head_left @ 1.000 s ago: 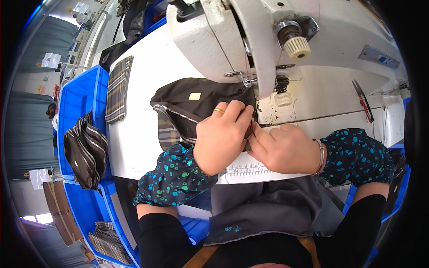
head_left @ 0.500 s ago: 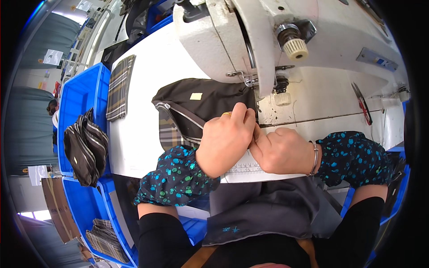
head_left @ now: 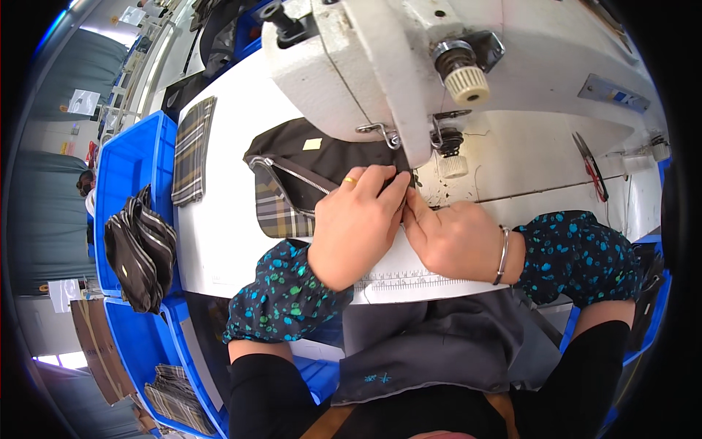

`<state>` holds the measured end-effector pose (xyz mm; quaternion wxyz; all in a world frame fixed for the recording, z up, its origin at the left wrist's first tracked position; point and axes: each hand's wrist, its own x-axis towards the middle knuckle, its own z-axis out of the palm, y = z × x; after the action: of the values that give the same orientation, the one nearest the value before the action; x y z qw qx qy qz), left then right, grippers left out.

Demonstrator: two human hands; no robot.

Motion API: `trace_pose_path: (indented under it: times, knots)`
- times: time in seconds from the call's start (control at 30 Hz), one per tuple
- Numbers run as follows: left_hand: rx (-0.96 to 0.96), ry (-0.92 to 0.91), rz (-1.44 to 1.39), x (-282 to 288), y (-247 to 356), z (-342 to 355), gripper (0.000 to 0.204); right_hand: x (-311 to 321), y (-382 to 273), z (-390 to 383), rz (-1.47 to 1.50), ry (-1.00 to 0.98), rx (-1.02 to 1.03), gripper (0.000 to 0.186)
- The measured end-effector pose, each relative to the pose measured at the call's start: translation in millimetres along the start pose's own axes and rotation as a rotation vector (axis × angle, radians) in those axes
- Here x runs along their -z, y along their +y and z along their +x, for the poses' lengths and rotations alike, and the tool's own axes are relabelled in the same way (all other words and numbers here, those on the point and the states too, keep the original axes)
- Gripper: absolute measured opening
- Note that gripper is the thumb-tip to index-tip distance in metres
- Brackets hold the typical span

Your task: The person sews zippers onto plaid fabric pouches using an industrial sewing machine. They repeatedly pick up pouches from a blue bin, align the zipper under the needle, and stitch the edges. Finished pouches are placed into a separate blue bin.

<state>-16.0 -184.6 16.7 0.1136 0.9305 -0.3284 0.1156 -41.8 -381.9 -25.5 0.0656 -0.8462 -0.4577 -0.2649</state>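
Observation:
A dark brown cloth zippered pouch (head_left: 341, 152), with a plaid panel and a small yellow sticker, lies on the white sewing table. Its metal zipper (head_left: 298, 175) is partly spread apart. My left hand (head_left: 356, 233) rests over the pouch, its fingertips pressed onto the right-hand edge. Against that same edge my right hand (head_left: 459, 238) pinches with thumb and forefinger; the exact grip is partly hidden. Just beyond the fingers, the sewing machine (head_left: 336, 69) overhangs the pouch's far right corner. I cannot make out its needle.
Scissors (head_left: 591, 167) with red handles lie at the right. Folded plaid cloth (head_left: 194, 150) sits on the table's left part. Beside it, a blue bin (head_left: 135, 157) has dark striped pieces (head_left: 141, 249) over its rim. Another blue bin (head_left: 135, 344) holds plaid pieces. A printed ruler (head_left: 398, 282) lines the near edge.
The pouch has shifted slightly left and away from me. The fingers of my left hand have spread a little along its edge, and my right hand stays close beside them.

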Motion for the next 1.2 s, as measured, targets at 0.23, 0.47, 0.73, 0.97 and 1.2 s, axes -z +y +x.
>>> trace_pose_path:
  times: [0.23,0.47,0.73,0.97,1.2]
  knots:
    - [0.022,-0.009,0.000,0.3,3.5,-3.4,0.035,4.0,-2.7,-0.9,0.029,0.004,0.018,0.033]
    - [0.001,0.013,-0.027,-9.2,5.2,-5.5,0.042,3.8,-1.7,-0.4,0.057,-0.028,0.026,0.033]
    - [0.001,0.006,0.009,-5.3,6.1,-4.0,0.038,4.0,-1.8,-0.2,0.056,-0.021,0.018,0.029]
    - [-0.002,0.014,-0.002,-7.2,3.3,-0.8,0.039,1.1,1.2,0.2,0.022,-0.023,0.008,0.028]
    - [-0.037,0.054,0.023,-21.8,-17.0,14.1,0.033,-7.5,12.5,2.5,0.031,-0.014,-0.044,0.028]
